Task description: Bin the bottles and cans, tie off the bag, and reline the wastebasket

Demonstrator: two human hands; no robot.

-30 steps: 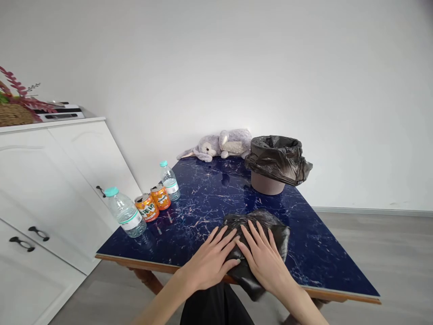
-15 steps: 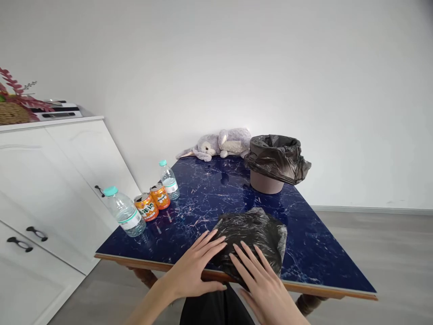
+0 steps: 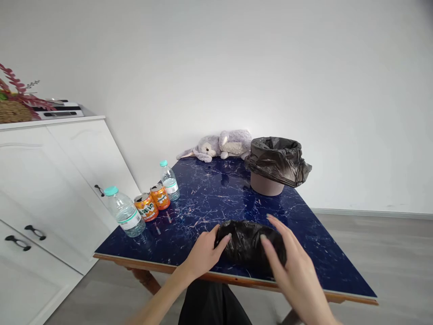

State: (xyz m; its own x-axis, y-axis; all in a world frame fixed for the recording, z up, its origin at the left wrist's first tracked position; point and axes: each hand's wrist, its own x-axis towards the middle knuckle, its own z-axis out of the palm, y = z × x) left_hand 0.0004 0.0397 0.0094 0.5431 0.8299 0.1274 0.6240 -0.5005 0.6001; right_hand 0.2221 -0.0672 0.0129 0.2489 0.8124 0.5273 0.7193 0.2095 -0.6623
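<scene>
Lying crosswise at the near edge of the blue marble-patterned table (image 3: 206,192): one black plastic bag (image 3: 244,246), gathered into an elongated, crinkled bundle. Left hand (image 3: 203,255): closed on the bundle's left end, thumb across the near face, remaining fingers partly hidden. Right hand (image 3: 297,266): curved about the right end, thumb against the near face, index finger extended above; slightly blurred, firmness of hold cannot be told.

Table's left side, in a row from near to far: one clear plastic bottle (image 3: 126,214) with turquoise cap, upright; two orange Mirinda cans (image 3: 146,207), side by side; one smaller capped bottle (image 3: 170,183), upright.

Far edge: one grey plush rabbit (image 3: 235,143), on its side; just right of it, one round bin (image 3: 265,183), its rim covered by a black liner (image 3: 280,164).

Left of table: one white cabinet (image 3: 71,167), bearing a wicker basket (image 3: 13,111).
</scene>
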